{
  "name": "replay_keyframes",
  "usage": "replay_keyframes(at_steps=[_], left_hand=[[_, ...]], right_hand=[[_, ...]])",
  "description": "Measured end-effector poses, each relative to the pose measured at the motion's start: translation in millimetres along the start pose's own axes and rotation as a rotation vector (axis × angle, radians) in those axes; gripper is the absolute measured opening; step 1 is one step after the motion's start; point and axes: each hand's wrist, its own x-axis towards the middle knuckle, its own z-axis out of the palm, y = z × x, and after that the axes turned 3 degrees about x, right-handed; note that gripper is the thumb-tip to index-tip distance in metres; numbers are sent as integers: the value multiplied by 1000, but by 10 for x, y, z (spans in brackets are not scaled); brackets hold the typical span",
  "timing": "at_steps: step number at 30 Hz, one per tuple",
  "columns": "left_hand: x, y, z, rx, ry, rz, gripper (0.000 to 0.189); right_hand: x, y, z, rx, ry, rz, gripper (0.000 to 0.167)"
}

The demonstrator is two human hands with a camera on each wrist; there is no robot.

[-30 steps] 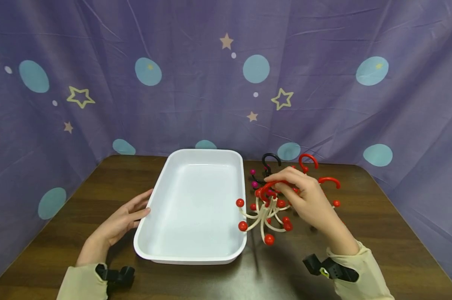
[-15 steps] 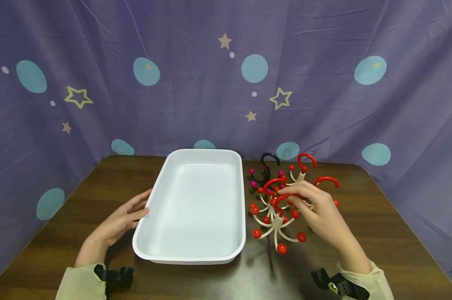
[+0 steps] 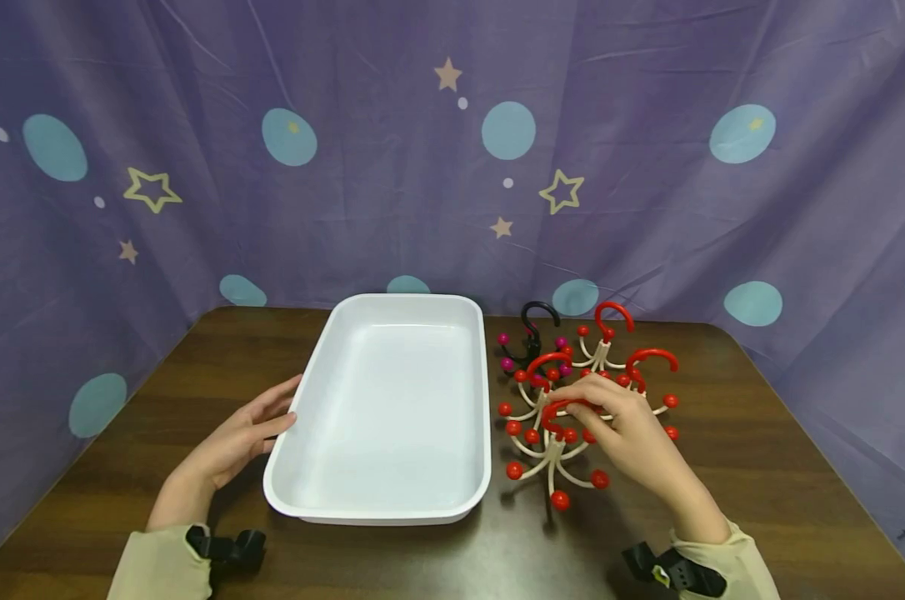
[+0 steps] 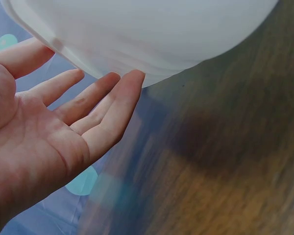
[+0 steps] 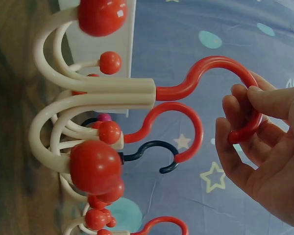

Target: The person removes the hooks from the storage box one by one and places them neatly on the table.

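My right hand (image 3: pixel 632 429) pinches the red hook end of a multi-arm hanger (image 3: pixel 555 454), just right of the tray. Its cream arms curve out and up to red balls. In the right wrist view, thumb and fingers are around the hook's bend, and the hanger's cream stem (image 5: pixel 137 93) is beside them. My left hand (image 3: pixel 231 442) lies against the left side of a white rectangular tray (image 3: pixel 385 417). Its thumb is at the rim, and the straight fingertips touch the outer wall (image 4: pixel 132 54) in the left wrist view.
Behind the held hanger stand more cream hangers with red hooks (image 3: pixel 614 312), partly hidden by the hand. A black hanger (image 3: pixel 533 342) with magenta balls is at the back. All are on a dark wooden table (image 3: pixel 752 467), before a purple patterned curtain (image 3: pixel 392 183).
My right hand has brought the hanger away from the tray's right rim, rightward and lower toward the table, in front of the other hangers. The left hand and tray keep their places.
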Motion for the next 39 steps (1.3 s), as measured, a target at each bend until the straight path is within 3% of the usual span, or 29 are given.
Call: replay_keyframes(at_steps=[12, 26, 33, 39], left_hand=[[-28, -7, -5, -9, 24, -29, 63], [-18, 36, 11, 39, 20, -9, 63], [-6, 121, 18, 121, 80, -20, 64], [13, 308, 14, 311, 150, -26, 64]], right_hand=[[-12, 104, 115, 35, 24, 35, 23], [-74, 140, 58, 112, -35, 152, 23], [-89, 165, 47, 140, -52, 146, 21], [-92, 156, 39, 109, -44, 150, 21]])
